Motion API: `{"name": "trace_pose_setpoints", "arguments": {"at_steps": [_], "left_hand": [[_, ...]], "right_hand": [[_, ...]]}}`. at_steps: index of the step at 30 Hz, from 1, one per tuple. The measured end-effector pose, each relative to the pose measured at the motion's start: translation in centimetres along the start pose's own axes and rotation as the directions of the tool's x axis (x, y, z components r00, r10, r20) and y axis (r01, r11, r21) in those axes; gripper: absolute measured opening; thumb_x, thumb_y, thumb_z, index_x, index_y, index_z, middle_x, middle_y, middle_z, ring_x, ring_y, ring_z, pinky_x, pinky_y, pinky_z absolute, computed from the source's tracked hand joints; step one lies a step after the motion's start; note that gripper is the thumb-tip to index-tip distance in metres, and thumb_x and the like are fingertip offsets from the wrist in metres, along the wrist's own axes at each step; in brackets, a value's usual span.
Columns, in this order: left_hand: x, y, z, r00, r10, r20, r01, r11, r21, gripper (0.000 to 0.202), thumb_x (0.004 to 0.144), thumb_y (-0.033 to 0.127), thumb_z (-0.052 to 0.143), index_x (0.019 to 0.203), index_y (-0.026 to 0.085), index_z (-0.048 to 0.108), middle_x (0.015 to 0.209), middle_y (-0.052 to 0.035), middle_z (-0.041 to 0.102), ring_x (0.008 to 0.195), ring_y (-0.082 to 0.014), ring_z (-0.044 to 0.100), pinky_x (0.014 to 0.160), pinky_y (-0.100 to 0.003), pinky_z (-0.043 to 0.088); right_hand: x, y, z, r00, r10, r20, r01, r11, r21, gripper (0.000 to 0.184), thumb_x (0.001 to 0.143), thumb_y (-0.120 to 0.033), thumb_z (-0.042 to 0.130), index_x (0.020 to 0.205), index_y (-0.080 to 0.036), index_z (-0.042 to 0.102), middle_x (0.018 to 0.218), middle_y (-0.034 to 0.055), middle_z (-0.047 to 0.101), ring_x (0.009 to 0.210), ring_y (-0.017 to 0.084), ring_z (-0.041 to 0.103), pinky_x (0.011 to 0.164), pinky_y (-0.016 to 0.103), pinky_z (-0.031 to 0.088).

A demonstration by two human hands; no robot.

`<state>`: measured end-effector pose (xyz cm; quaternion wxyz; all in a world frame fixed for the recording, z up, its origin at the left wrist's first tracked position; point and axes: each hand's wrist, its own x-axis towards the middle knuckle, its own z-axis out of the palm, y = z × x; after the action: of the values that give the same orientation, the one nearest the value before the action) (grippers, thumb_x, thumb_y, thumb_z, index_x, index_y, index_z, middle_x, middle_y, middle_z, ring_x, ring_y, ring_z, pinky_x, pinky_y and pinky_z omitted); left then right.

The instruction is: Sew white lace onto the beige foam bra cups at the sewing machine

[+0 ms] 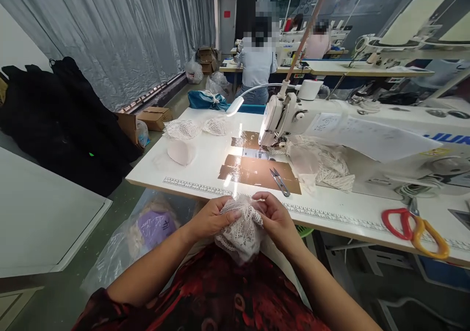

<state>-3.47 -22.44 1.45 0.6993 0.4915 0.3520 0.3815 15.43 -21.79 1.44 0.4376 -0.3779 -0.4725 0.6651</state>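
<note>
1. Lace piece [240,225]: white, openwork and crumpled, it sits bunched between both hands, low before the table edge and over the lap.
2. The left hand [211,218] and right hand [275,216] are each closed on it, fingers pinching its upper edge.
3. It looks not yet sewn at this pass. The sewing machine [330,125] stands beyond, with a soft lace heap [330,167] beside its needle.
4. Steel thread snips [279,181] lie on glossy brown sheets [253,172], and more lace cups [181,128] rest far left on the smooth white table [205,159].
</note>
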Motion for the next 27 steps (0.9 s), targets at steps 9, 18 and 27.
{"name": "trace_pose_setpoints", "arguments": {"at_steps": [9,18,27], "left_hand": [[3.3,1.3,0.1,0.998,0.054,0.043,-0.063,0.967,0.246,0.031,0.081,0.043,0.064,0.087,0.013,0.06,0.072,0.0006,0.053,0.065,-0.0101,0.047,0.062,-0.021,0.038],[7.4,3.1,0.1,0.999,-0.01,0.049,-0.014,0.884,0.468,0.033,0.08,0.045,0.064,0.086,0.012,0.059,0.073,0.0005,0.05,0.065,-0.0102,0.044,0.057,-0.02,0.035],[9.6,3.3,-1.0,1.0,-0.009,0.024,-0.004,0.876,0.481,0.025,0.085,0.035,0.06,0.087,0.011,0.065,0.074,-0.0008,0.056,0.067,-0.0106,0.049,0.061,-0.02,0.038]], "right_hand": [[2.0,-1.3,-3.8,0.985,-0.038,0.171,0.081,0.964,-0.252,0.024,0.08,-0.045,0.064,0.084,-0.021,0.065,0.079,0.0008,0.061,0.073,0.017,0.054,0.066,0.027,0.043],[3.9,-2.1,-4.7,0.977,-0.212,-0.04,0.168,0.865,-0.472,0.021,0.081,-0.036,0.063,0.068,-0.02,0.061,0.06,-0.0018,0.056,0.056,0.012,0.047,0.052,0.024,0.035],[6.1,-2.3,-5.4,0.974,-0.224,0.025,0.205,0.834,-0.513,0.017,0.085,-0.033,0.059,0.075,-0.019,0.062,0.08,0.0027,0.064,0.074,0.016,0.059,0.066,0.028,0.044]]}}
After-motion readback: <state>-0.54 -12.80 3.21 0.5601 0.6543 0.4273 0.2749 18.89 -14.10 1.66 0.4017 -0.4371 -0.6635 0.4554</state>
